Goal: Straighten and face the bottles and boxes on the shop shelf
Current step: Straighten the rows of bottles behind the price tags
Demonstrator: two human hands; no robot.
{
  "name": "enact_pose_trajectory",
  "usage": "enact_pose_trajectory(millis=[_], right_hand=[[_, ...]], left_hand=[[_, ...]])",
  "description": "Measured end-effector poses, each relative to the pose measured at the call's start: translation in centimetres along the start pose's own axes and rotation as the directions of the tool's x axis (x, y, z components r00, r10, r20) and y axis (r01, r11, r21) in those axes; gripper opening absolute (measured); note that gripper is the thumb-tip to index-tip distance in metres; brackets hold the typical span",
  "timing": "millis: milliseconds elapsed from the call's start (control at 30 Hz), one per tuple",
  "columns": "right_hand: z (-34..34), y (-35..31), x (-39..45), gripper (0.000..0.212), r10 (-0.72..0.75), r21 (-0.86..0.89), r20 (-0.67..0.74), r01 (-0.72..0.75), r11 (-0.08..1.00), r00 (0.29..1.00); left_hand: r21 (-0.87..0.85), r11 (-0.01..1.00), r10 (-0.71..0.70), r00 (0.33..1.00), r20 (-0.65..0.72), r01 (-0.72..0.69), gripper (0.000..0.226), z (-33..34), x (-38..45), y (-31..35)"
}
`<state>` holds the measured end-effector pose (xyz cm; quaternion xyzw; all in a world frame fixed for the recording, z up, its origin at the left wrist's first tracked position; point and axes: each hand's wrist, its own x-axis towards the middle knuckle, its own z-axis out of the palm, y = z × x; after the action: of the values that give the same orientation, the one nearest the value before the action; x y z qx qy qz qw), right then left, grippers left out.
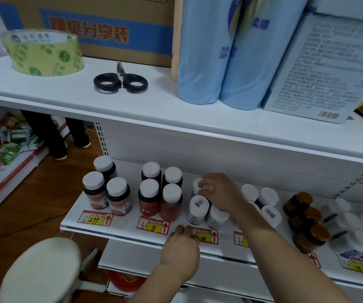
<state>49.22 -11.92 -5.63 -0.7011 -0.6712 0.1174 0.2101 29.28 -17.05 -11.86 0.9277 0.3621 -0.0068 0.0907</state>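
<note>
Right hand (216, 191) grips the cap of a white-capped bottle (198, 185); its body is hidden beneath the fingers. Left hand (181, 248), fingers curled, touches the price label (206, 236) nearer the viewer.

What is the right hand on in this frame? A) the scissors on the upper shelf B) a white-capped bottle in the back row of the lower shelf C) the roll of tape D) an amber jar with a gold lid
B: the right hand curls its fingers over the cap of a white-capped bottle behind the front row, far from the scissors, the tape roll and the amber jars.
</note>
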Motion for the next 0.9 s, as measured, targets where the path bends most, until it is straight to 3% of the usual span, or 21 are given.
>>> enact_pose_trajectory(millis=[267,467,633,767,900], right_hand=[[-0.4,-0.3,-0.7,0.017,0.004,0.003,-0.014,-0.004,1.0,1.0],[-2.8,1.2,-1.8,0.023,0.17,-0.041,-0.097,-0.175,0.984,0.981],[-3.7,0.6,-2.6,0.031,0.354,-0.131,0.009,-0.35,0.928,0.935],[-3.3,-0.2,-2.2,0.034,0.375,-0.236,0.041,-0.355,0.904,0.926],[-3.4,-0.4,-2.2,0.031,0.375,-0.233,0.043,-0.356,0.905,0.926]], left_hand=[[0.014,1.0,-0.006,1.0,0.029,0.006,0.032,-0.4,0.1,0.2],[0.036,0.999,-0.035,0.998,0.047,0.034,0.035,-0.5,0.0,0.5],[0.041,0.997,-0.068,0.996,0.052,0.066,0.038,-0.6,0.0,1.2],[0.045,0.996,-0.075,0.995,0.064,0.072,0.039,-0.7,0.1,1.2],[0.045,0.996,-0.074,0.994,0.079,0.07,0.04,-0.9,0.0,1.4]])
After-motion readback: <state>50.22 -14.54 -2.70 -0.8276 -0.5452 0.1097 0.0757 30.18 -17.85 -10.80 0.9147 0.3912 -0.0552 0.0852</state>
